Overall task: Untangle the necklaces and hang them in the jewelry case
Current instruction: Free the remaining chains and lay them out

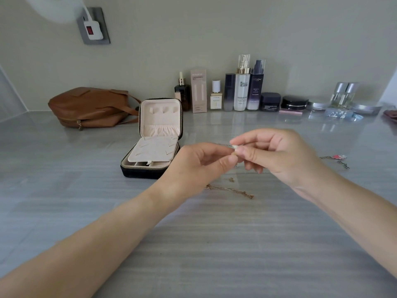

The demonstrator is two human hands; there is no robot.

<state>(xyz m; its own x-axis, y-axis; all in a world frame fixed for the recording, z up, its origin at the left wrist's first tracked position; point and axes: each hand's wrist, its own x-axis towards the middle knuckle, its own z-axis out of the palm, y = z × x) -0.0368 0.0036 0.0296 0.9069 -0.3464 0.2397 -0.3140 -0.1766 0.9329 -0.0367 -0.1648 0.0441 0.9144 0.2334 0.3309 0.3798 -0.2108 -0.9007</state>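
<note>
Head view, both hands (234,155) pinching necklace pearl (234,147), gold chain (231,190) below

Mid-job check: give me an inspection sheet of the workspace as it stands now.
Surface: grey streaked tabletop, glossy.
Job's things: jewelry case open, lid upright, hooks bare; gold chain lying below the hands; another necklace lying at right.
Clutter: brown bag at back left; cosmetic bottles and jars along the wall.
Grippers: left hand and right hand pinch a small pale piece between their fingers.
Cables: white plug in the wall socket.
Surroundings: plain beige wall.
</note>
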